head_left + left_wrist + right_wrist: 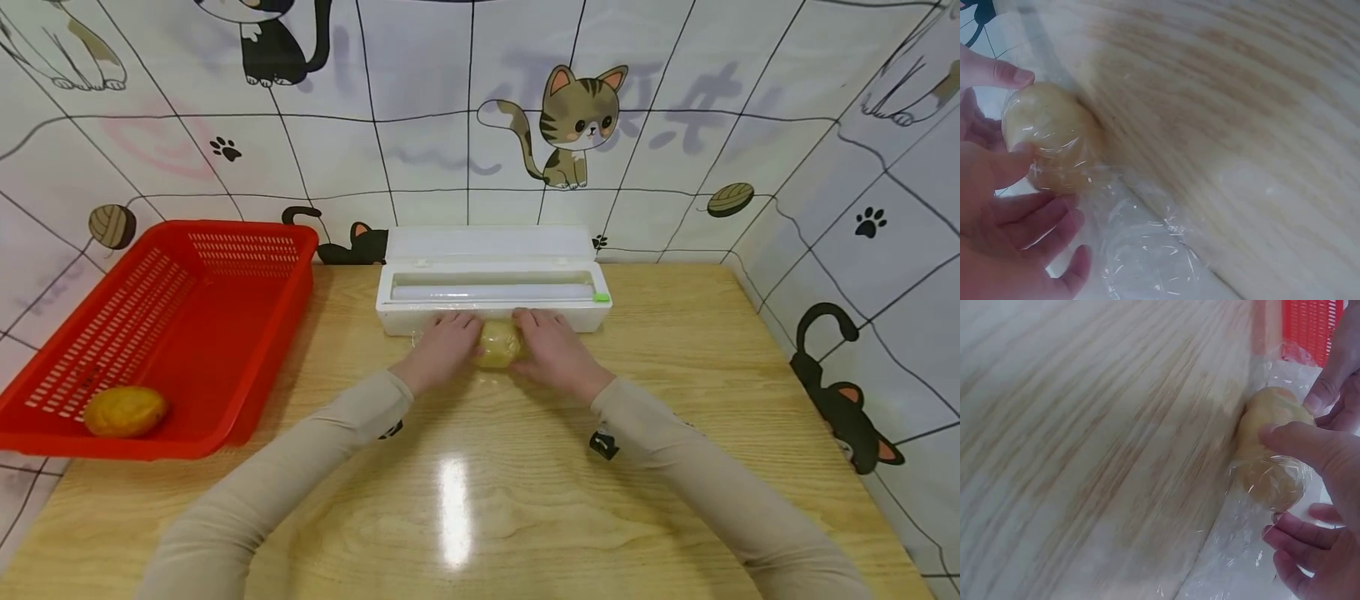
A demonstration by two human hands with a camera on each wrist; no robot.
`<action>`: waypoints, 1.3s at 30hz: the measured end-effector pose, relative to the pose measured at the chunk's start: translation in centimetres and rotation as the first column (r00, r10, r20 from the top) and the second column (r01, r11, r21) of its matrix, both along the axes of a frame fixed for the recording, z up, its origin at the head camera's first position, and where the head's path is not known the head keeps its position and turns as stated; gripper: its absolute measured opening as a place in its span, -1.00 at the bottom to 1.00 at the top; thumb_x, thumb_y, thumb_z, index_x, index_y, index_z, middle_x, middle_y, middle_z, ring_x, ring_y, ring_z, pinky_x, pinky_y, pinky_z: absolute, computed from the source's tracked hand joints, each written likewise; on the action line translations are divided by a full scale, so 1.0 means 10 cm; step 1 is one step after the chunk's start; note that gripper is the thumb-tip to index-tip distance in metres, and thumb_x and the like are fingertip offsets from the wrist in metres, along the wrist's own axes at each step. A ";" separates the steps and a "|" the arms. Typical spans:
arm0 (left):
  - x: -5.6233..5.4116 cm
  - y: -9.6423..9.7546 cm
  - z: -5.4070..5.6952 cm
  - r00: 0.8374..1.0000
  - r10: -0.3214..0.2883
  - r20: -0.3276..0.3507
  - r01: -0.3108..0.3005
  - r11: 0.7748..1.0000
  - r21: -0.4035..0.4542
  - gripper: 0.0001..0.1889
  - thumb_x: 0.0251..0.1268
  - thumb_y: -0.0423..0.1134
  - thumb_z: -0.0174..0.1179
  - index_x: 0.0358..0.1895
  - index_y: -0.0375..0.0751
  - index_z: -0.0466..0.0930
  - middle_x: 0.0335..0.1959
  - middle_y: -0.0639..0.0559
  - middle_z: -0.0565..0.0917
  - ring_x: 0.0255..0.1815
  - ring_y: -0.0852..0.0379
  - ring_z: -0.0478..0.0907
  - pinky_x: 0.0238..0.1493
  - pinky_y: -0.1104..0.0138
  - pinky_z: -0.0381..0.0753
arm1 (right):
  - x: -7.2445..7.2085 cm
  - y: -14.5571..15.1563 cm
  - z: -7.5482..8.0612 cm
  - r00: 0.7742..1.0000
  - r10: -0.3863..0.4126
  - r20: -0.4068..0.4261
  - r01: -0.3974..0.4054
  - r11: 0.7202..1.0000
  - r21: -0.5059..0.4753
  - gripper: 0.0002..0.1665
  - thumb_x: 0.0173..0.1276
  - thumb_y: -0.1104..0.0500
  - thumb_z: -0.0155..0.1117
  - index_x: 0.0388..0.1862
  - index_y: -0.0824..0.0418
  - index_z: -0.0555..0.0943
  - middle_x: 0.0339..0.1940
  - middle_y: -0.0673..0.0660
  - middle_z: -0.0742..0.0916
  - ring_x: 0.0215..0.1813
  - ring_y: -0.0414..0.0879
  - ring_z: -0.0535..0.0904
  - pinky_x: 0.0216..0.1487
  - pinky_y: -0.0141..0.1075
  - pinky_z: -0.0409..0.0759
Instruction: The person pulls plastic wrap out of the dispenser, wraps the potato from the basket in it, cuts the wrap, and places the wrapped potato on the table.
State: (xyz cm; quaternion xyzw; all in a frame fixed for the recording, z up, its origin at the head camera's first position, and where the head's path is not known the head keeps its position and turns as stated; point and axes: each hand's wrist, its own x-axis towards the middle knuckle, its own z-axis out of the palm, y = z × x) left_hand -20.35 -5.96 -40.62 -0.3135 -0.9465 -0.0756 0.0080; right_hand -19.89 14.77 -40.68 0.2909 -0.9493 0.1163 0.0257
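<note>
A yellow oval fruit (497, 344) with clear cling film around it sits on the table against the front of a white cling film dispenser (495, 321). My left hand (447, 346) holds its left end, thumb pressed on the wrapped skin and fingers curved along the far side. From the right, my right hand (551, 350) grips the other end, its thumb lying over the fruit (1272, 422). Loose, wrinkled film (1147, 250) spreads out past the fruit in the left wrist view. More film shows beneath the fingers in the right wrist view.
A red plastic basket (255, 367) stands at the left with one yellow-orange fruit (126, 412) inside. The dispenser's lid (491, 242) is raised, showing the film roll (491, 292) and a green tab (601, 297). Cat-printed sheeting lines the back and sides of the wooden table (450, 442).
</note>
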 end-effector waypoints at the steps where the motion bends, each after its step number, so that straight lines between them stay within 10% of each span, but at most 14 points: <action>1: 0.00 0.00 -0.01 1.000 0.001 0.016 -0.001 1.000 0.015 -0.59 0.41 -0.11 0.14 0.17 -0.28 0.42 0.15 -0.15 0.54 0.21 -0.10 0.41 0.21 -0.02 0.33 | 0.00 0.01 0.00 1.000 0.001 0.003 -0.001 1.000 -0.008 -0.13 0.00 0.03 0.59 0.17 0.39 0.38 0.05 0.30 0.60 0.14 0.15 0.49 0.25 0.02 0.32; 12: 0.05 0.05 0.07 1.000 -0.011 -0.023 0.010 1.000 -0.024 -0.65 0.41 -0.11 0.13 0.20 0.02 0.38 -0.10 -0.07 0.54 0.01 -0.08 0.43 0.07 -0.07 0.38 | -0.03 0.29 0.22 0.995 0.014 0.099 -0.005 0.996 -0.090 -0.46 0.18 0.07 0.47 0.04 0.32 0.53 0.01 0.22 0.59 0.06 0.13 0.50 0.14 0.07 0.35; 19: 0.09 0.17 0.14 0.998 0.040 -0.053 -0.045 0.993 -0.109 -0.71 0.26 -0.12 0.20 -0.01 -0.06 0.42 -0.14 -0.06 0.31 -0.05 -0.05 0.22 -0.07 0.07 0.33 | -0.16 0.86 0.38 0.989 -0.131 0.075 0.143 0.972 -0.187 -0.59 0.30 0.24 0.35 0.08 0.34 0.51 0.04 0.35 0.48 0.05 0.24 0.40 0.06 0.09 0.41; 27: 0.07 0.32 0.19 0.997 0.065 -0.044 -0.070 0.986 -0.148 -0.73 0.24 -0.18 0.15 -0.05 -0.17 0.41 -0.19 -0.05 0.24 -0.11 -0.02 0.16 -0.16 0.16 0.26 | -0.28 1.06 0.32 0.962 -0.148 0.230 0.191 0.966 -0.176 -0.51 0.34 0.13 0.33 0.20 0.27 0.49 0.19 0.37 0.35 -0.09 0.19 0.49 -0.08 0.03 0.49; 39: -0.05 0.46 0.25 0.999 0.022 -0.048 -0.023 1.000 -0.017 -0.83 0.28 -0.24 0.06 -0.09 -0.11 0.47 -0.02 -0.07 0.34 0.04 -0.06 0.18 -0.05 0.08 0.24 | -0.41 1.06 0.18 0.961 -0.176 0.215 0.230 0.937 -0.262 -0.65 0.28 0.12 0.39 -0.06 0.33 0.64 -0.07 0.26 0.46 -0.34 0.05 0.40 -0.29 -0.11 0.40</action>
